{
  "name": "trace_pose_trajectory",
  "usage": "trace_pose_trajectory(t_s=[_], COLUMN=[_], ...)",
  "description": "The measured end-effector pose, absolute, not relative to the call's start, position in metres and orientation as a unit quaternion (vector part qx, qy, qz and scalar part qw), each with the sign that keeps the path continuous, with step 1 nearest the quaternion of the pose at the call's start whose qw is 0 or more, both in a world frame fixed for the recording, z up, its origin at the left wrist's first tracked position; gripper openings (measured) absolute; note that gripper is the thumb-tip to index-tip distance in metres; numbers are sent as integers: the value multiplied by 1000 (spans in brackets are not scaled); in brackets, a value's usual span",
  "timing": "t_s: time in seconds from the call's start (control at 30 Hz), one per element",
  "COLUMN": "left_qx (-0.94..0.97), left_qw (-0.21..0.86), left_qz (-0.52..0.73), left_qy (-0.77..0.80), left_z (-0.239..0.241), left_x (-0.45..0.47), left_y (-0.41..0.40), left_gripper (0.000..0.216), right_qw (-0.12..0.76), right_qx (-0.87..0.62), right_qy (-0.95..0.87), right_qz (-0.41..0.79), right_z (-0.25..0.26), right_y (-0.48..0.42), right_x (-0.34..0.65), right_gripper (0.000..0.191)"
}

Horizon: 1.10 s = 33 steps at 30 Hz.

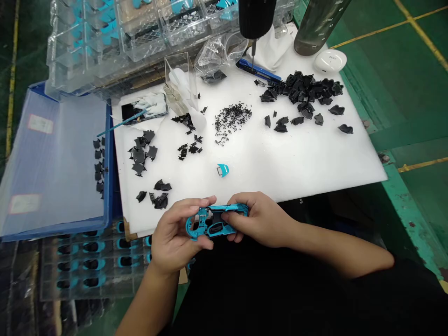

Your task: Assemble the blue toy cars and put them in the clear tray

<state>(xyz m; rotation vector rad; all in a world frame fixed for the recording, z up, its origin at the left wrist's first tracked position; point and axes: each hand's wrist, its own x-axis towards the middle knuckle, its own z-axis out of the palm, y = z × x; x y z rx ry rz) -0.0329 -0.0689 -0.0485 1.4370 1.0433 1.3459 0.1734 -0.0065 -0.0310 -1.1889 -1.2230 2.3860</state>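
Observation:
Both hands hold a turquoise toy-car chassis (210, 225) with black inserts, just past the near edge of the white foam work mat (280, 158). My left hand (175, 235) grips its left end, fingers curled round it. My right hand (257, 219) pinches its right end, fingertips pressing on a black piece in the middle. A small turquoise part (223, 170) lies on the mat just beyond the hands.
Heaps of black plastic parts lie at the mat's right (304, 91) and left (143, 151); a scatter of tiny black screws (233, 116) sits mid-mat. An electric screwdriver (255, 21) hangs above. Clear trays (140, 32) stack behind, a blue bin (56, 158) stands at left, trays of turquoise bodies (87, 261) lie below.

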Motion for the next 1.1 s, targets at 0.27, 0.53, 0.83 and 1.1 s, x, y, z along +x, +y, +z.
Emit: trace_pose_trajectory(t_s=[0.27, 0.53, 0.83, 1.1], left_qx=[586, 578, 584, 568], left_qw=[424, 441, 446, 450], left_qz=[541, 538, 535, 541], left_qy=[430, 426, 416, 427], left_z=[-50, -54, -55, -54], left_x=[-32, -33, -31, -33], left_y=[-67, -67, -69, -69], left_gripper=[60, 64, 63, 62], right_qw=[104, 83, 104, 97], right_qx=[-394, -399, -417, -426], right_qy=[-399, -409, -393, -382], right_qz=[822, 817, 813, 814], right_z=[-33, -28, -32, -28], right_y=[-5, -2, -7, -8], right_x=[172, 173, 174, 171], right_gripper=[13, 10, 14, 14])
